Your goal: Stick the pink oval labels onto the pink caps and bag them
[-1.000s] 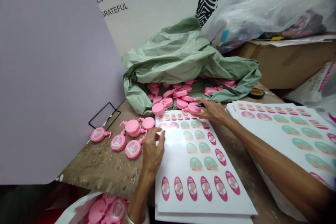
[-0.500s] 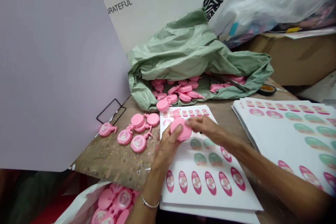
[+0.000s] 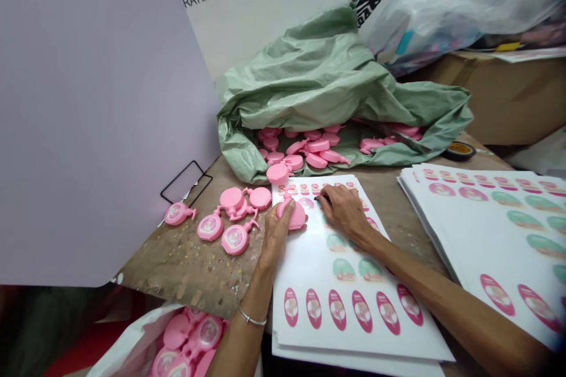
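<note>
My left hand [image 3: 277, 230] is closed around a pink pump-bottle-shaped plastic piece [image 3: 292, 216], its nozzle pointing away from me, held over the top left of a sticker sheet [image 3: 305, 259]. No sticker shows on its upturned face. My right hand [image 3: 345, 209] rests on the same sheet, fingers curled down beside a round pink sticker [image 3: 306, 203]. A small dark tip pokes out at its fingertips; what it belongs to is hidden. The sheet carries rows of pink and green printed stickers and lies on a stack of paper.
Several pink pieces [image 3: 235, 238], some with stickers, lie left of the sheet. Behind, a green sack [image 3: 305, 82] spills plain ones. A white bag [image 3: 128, 344] at lower left holds more. At right are another sheet stack [image 3: 477, 230], a tape roll [image 3: 460, 151] and a cardboard box [image 3: 508, 88].
My right hand has left the pink piece and come down onto the sticker sheet. My left hand has shifted slightly left with the piece, whose nozzle now shows more clearly.
</note>
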Available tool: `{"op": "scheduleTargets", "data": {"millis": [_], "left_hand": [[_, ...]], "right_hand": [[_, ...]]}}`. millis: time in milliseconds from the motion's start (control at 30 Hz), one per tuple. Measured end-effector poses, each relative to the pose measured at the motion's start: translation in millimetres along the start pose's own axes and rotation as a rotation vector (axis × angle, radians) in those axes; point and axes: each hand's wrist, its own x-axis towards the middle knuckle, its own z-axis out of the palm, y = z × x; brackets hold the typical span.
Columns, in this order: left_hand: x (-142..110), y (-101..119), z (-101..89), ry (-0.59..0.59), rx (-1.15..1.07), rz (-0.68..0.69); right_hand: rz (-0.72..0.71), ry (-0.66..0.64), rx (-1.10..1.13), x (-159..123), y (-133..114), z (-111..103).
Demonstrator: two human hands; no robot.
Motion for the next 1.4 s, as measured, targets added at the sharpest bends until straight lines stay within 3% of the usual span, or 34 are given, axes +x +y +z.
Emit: {"op": "scheduleTargets", "data": {"millis": [400,1000,1200,1400], "left_hand": [[6.4,-9.7,-5.8,-0.036,0.056,-0.007],[5.6,-8.7,-8.2,-0.003,0.129,-0.003],[3.6,-7.2,-8.1,-0.013,0.133,0.006],[4.1,-5.0,-7.2,0.0,0.163,0.001]], "right_hand": [[-0.029,0.029,0.036,0.2,6.7,7.8],[0.084,0.006,0.104,3.4,2.3,-2.3],[0.134,-0.058,0.117,3.9,-5.2,-3.8],[0.266,-0.147,0.326,24.3,-0.4,-5.4]]}}
